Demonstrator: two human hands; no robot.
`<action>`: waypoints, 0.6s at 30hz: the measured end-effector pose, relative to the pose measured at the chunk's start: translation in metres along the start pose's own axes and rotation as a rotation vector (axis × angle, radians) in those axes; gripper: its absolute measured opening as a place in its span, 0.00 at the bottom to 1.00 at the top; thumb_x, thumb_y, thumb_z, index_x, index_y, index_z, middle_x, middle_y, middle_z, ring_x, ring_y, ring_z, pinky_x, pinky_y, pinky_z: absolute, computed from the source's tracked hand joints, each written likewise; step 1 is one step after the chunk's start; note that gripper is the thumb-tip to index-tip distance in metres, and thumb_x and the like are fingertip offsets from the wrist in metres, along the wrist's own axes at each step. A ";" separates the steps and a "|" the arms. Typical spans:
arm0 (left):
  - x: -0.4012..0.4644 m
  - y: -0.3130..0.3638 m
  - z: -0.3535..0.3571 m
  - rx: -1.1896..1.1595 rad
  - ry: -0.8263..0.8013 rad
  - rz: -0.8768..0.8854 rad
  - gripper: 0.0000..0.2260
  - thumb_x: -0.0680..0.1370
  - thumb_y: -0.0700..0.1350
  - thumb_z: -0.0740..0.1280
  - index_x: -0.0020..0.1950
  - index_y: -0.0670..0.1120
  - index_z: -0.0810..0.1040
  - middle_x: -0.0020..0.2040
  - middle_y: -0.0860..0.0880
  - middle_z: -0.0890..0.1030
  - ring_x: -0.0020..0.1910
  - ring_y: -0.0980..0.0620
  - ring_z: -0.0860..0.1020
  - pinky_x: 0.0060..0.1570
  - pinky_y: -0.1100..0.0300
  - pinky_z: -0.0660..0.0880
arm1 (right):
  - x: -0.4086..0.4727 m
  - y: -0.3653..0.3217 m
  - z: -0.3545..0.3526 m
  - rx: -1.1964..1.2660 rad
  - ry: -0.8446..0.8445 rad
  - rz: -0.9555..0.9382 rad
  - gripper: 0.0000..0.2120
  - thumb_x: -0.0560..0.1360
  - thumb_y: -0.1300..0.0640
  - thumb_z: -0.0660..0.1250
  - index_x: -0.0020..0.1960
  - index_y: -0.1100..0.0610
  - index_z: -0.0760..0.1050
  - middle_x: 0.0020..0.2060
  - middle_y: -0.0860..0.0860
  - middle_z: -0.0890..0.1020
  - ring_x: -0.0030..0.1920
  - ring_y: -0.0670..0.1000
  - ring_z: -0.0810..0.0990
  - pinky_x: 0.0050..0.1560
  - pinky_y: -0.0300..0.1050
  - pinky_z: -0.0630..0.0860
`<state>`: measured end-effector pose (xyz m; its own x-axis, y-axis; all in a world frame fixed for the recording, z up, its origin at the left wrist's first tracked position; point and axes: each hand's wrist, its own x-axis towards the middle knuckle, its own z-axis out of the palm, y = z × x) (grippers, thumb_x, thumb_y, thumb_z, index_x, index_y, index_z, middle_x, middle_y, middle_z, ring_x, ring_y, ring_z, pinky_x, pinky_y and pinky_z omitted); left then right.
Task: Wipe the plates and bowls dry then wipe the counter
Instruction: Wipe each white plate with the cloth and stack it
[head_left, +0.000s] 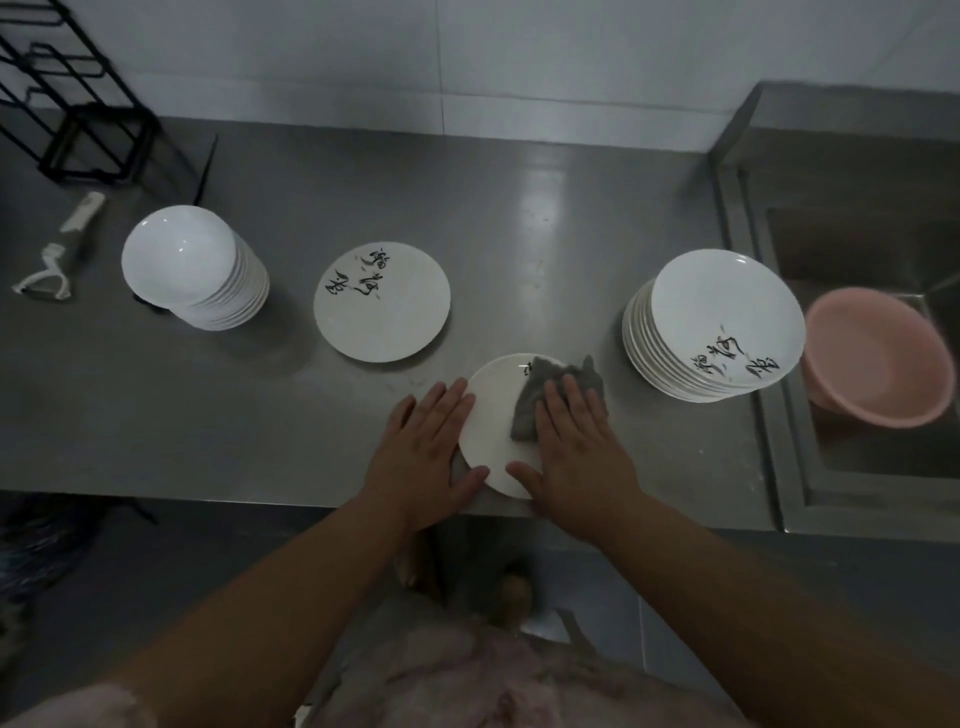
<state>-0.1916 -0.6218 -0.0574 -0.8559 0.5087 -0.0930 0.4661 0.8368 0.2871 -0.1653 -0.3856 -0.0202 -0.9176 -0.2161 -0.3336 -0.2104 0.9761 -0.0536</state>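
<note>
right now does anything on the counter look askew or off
The stack of plates near the sink leans, its top plate tilted. The pink basin sits tipped in the sink. Nothing looks spilled or broken.

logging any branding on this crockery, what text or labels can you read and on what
single plate: black brush-style characters, too blurred to read
top plate of the right stack: black brush-style characters, too blurred to read
plate being wiped: a trace of black marks by the grey cloth, mostly covered
Nothing else carries text.
</note>
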 end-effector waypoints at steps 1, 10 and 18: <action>0.001 -0.001 0.001 -0.006 0.011 0.009 0.39 0.78 0.68 0.57 0.83 0.47 0.55 0.84 0.48 0.52 0.83 0.48 0.52 0.77 0.40 0.56 | 0.004 0.000 -0.001 0.015 -0.002 0.009 0.48 0.77 0.28 0.42 0.81 0.64 0.60 0.82 0.63 0.55 0.83 0.63 0.48 0.82 0.61 0.46; 0.005 -0.002 0.004 0.042 0.031 0.035 0.40 0.78 0.68 0.56 0.83 0.45 0.57 0.83 0.47 0.56 0.82 0.46 0.56 0.77 0.40 0.58 | -0.007 -0.012 0.016 0.096 0.040 -0.355 0.36 0.83 0.31 0.43 0.82 0.51 0.60 0.83 0.53 0.56 0.83 0.60 0.50 0.81 0.62 0.52; 0.005 -0.003 0.005 0.040 0.023 0.020 0.41 0.78 0.69 0.56 0.83 0.46 0.55 0.84 0.48 0.54 0.82 0.47 0.53 0.79 0.42 0.55 | 0.027 0.006 0.005 0.059 0.028 -0.131 0.44 0.78 0.26 0.35 0.84 0.53 0.47 0.83 0.57 0.42 0.81 0.61 0.34 0.81 0.63 0.42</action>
<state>-0.1963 -0.6207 -0.0637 -0.8507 0.5215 -0.0658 0.4918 0.8340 0.2502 -0.1897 -0.3858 -0.0343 -0.8927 -0.3417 -0.2939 -0.3097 0.9388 -0.1507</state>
